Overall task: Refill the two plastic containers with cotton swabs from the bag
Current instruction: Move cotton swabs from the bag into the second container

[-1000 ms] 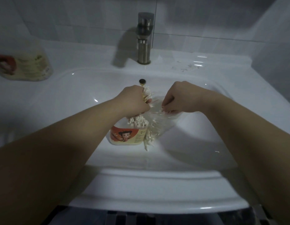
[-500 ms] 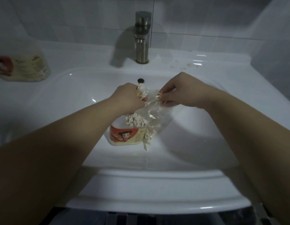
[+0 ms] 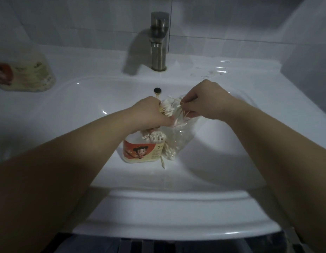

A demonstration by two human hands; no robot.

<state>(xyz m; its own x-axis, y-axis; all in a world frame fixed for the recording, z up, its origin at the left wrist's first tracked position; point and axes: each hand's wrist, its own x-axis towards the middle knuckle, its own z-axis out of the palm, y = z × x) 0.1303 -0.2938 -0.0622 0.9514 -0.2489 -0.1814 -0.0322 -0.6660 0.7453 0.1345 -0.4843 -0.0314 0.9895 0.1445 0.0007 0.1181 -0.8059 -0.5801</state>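
A plastic container (image 3: 140,152) with an orange cartoon label stands in the sink basin, its open top full of cotton swabs (image 3: 155,136). My left hand (image 3: 149,115) hovers just above it and grips a bundle of swabs (image 3: 166,110). A clear plastic bag (image 3: 176,141) holding more swabs leans against the container's right side. My right hand (image 3: 206,99) pinches a few loose swabs (image 3: 182,110) above the bag's mouth, close to the left hand's bundle. A second container (image 3: 28,75), lying on its side, rests on the counter at far left.
The white sink basin (image 3: 222,152) surrounds the work, with its overflow hole (image 3: 157,90) behind my hands. A metal faucet (image 3: 159,41) stands at the back centre. Tiled wall rises behind. One stray swab (image 3: 162,163) lies by the container's base.
My right hand has lifted from the bag and now pinches loose swabs beside the left hand's bundle. The left hand has risen slightly above the container.
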